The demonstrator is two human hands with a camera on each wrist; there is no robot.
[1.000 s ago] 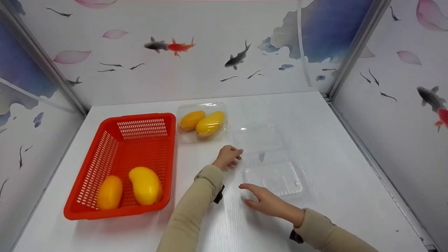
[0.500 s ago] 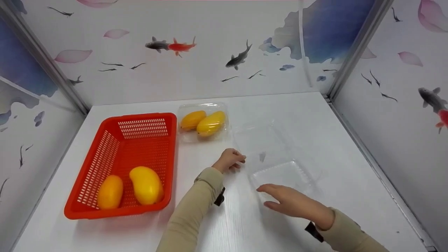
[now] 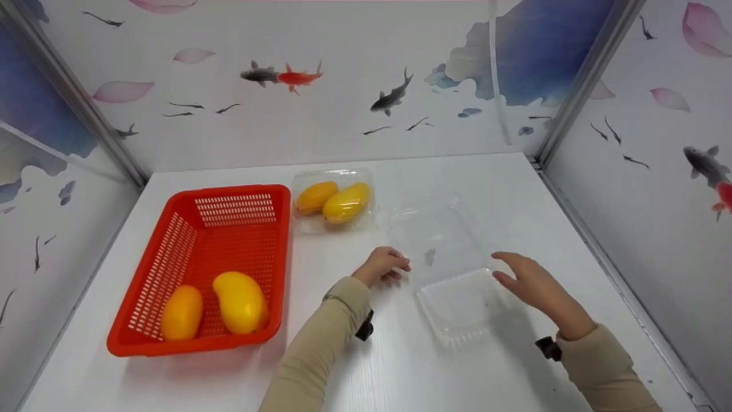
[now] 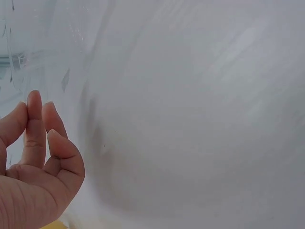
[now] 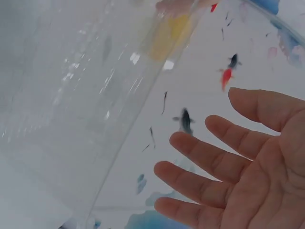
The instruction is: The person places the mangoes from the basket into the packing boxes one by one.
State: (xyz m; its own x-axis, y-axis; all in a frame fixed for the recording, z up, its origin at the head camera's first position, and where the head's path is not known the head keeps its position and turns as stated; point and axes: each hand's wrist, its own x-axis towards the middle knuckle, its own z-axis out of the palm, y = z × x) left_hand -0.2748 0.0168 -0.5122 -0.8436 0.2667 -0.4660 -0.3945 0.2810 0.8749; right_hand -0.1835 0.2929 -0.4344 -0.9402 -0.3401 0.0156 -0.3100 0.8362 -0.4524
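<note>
An opened clear plastic clamshell box (image 3: 457, 303) lies on the table, its lid half (image 3: 434, 229) spread toward the back wall. At its left side, near the fold, my left hand (image 3: 382, 265) pinches the thin plastic edge between thumb and fingertip; the left wrist view shows that hand (image 4: 40, 167) with the other fingers bent. On the box's right side my right hand (image 3: 532, 283) hovers near the edge with fingers spread. In the right wrist view the palm and straight fingers (image 5: 205, 157) hold nothing, a gap away from the plastic.
A red plastic basket (image 3: 284, 257) at the left holds an orange-yellow mango (image 3: 182, 313) and a yellow mango (image 3: 240, 303). Behind my left hand stands a closed clear box (image 3: 360, 229) with two mangoes (image 3: 346, 203). Printed walls enclose the white table (image 3: 394, 366).
My right hand has moved from the box's near left corner across to its right side. The opened box has turned and shifted slightly rightward; my left hand has moved slightly right with it.
</note>
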